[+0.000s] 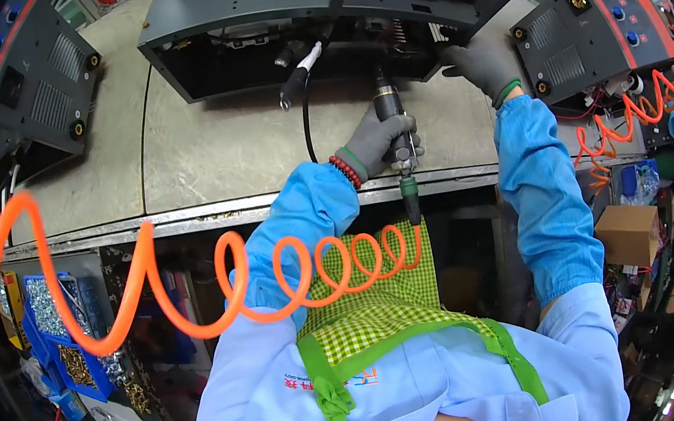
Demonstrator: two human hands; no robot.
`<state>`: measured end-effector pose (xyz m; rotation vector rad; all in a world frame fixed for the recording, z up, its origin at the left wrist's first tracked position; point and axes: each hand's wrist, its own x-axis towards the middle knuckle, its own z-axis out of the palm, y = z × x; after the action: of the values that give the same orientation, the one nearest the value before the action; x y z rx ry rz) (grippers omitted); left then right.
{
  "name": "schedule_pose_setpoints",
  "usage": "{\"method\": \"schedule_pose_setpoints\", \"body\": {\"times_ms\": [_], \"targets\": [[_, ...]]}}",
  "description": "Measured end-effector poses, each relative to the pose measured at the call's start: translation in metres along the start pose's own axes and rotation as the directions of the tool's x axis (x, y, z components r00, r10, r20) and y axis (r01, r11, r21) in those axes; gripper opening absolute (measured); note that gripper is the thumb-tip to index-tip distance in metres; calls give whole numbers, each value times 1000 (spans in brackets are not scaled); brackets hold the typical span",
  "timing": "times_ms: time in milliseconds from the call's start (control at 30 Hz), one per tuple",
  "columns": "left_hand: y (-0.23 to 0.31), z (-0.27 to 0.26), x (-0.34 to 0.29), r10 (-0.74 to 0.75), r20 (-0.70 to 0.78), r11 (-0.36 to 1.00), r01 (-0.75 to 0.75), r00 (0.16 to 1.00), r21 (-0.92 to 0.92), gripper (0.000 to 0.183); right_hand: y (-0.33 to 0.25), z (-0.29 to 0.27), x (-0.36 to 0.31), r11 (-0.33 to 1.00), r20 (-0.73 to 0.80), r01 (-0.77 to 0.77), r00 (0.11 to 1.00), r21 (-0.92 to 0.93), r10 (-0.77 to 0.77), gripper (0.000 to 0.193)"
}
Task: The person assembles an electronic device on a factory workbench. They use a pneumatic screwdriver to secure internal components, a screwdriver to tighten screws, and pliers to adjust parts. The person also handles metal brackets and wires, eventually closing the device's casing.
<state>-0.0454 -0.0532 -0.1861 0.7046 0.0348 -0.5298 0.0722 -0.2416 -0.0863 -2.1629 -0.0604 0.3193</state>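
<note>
My left hand [375, 140], in a grey glove, is wrapped round a black straight air screwdriver [390, 108]. The tool's far end points into the open lower side of a dark grey machine housing [239, 0]. At its near end the screwdriver joins an orange coiled air hose [231, 281]. My gloved right hand [482, 68] is at the housing's lower right corner, fingers stretched toward it and somewhat apart; whether they touch it I cannot make out. A black cable with a white-sleeved end [311, 57] hangs from the housing. The screwdriver's tip is hidden in shadow.
Similar finished-looking grey machines with red edges stand left [34, 81] and right [587, 29] on the metal-topped bench [216, 150]. The orange coil stretches across my left forearm. Blue bins of screws [79, 367] sit low at left; a cardboard box [629, 234] is at right.
</note>
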Motion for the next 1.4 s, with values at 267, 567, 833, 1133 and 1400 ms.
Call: {"method": "schedule_pose_setpoints", "body": {"times_ms": [267, 567, 833, 1133, 1400], "targets": [[-4, -9, 7, -53, 67, 999, 53, 996, 0, 28, 0, 3, -5, 998, -41, -5, 999, 58, 8, 42], [-1, -6, 4, 1, 41, 1000, 0, 999, -22, 30, -3, 5, -3, 999, -34, -9, 999, 52, 11, 39], [-1, -4, 3, -16, 37, 999, 18, 999, -40, 30, -3, 4, -4, 998, -25, -42, 999, 45, 43, 37], [4, 2, -2, -18, 94, 998, 23, 995, -50, 31, 0, 5, -3, 999, -35, -22, 999, 45, 24, 37], [-3, -7, 5, 24, 51, 998, -21, 998, -57, 32, 0, 5, -3, 998, -46, -47, 998, 47, 49, 37]]}}
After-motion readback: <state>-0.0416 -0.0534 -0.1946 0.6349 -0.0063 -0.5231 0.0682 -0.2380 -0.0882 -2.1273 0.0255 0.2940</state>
